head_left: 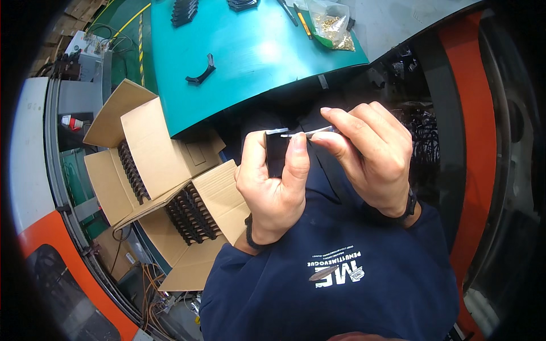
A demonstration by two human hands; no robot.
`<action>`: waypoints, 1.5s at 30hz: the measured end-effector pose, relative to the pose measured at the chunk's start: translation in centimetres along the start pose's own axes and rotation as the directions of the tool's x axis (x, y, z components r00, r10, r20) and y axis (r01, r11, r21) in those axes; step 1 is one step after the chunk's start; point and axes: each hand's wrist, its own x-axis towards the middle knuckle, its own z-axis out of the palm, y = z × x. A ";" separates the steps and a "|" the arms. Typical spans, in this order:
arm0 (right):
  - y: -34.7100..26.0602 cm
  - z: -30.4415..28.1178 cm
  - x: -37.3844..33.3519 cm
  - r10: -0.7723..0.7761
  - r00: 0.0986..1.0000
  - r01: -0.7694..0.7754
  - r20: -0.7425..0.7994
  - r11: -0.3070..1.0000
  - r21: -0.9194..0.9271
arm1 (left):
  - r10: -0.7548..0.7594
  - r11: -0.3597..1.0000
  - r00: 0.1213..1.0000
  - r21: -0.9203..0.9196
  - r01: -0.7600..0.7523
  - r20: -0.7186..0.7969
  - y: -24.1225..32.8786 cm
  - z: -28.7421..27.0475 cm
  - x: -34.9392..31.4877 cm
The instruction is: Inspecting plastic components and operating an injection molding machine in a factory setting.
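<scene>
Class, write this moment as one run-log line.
right hand: pinches thin grey piece | left hand: beside it, grip unclear | green table: black curved part | cartons: black parts

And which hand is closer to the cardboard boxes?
Left. The left hand is just right of the cardboard boxes, close to an open flap; the right hand is farther off, beyond the left one.

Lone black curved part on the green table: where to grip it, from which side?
I'd probably pinch the black curved part across mid-arc, coming from its near-right, bulging side: the hollow faces far left, seemingly leaving room for a fingertip inside the curve.
</scene>
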 end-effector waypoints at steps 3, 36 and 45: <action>0.0 0.0 0.0 0.004 1.000 -0.004 -0.008 1.000 0.003 | -0.009 1.000 1.000 0.005 0.009 -0.006 -0.1 0.1 0.0; 5.2 2.0 -6.1 0.652 0.741 -0.662 0.160 0.749 0.017 | 0.009 0.083 0.756 0.753 -0.652 0.654 -21.3 -15.9 39.6; 6.4 4.4 -5.1 0.667 0.709 -0.685 0.227 0.728 -0.001 | 0.117 0.150 0.789 0.775 -0.614 0.603 -21.0 -15.7 42.9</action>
